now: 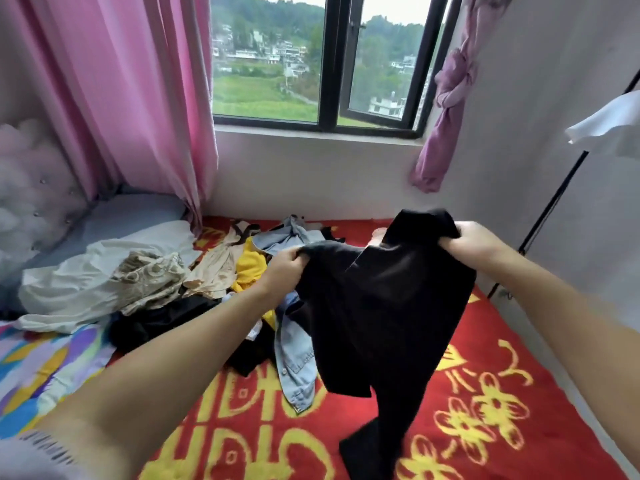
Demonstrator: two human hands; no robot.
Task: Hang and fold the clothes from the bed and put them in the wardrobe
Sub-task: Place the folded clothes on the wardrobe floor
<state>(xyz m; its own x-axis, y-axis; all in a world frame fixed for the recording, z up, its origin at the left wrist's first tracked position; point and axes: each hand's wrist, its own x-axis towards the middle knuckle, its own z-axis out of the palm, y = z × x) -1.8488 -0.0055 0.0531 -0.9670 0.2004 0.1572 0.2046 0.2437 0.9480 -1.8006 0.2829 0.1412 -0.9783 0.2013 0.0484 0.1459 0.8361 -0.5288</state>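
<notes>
Black garment (pixel 381 306) held up over the bed (pixel 485 393), between both hands. Left hand (pixel 282 268) grips its left top edge, fingers (pixel 294 259) curled and clamped on the cloth. Right hand (pixel 474 242) grips the right top corner, fingers bunched into the fabric. The garment's lower end trails down onto the red blanket (pixel 519 341) nearest the camera.

Blanket carries large yellow characters and flower shapes; blurred, can't read them.

Behind the garment, on the bed: one light-blue denim shirt (pixel 294 358), one yellow item (pixel 251 268), one beige item (pixel 214 268), dark clothes (pixel 162 323), a cream sheet (pixel 79 285). Left of the garment: multicoloured cover (pixel 41 368).

Beyond the bed: window (pixel 329 64), two pink curtains (pixel 138 98), one each side. White cloth (pixel 609 126) hangs at far right.
</notes>
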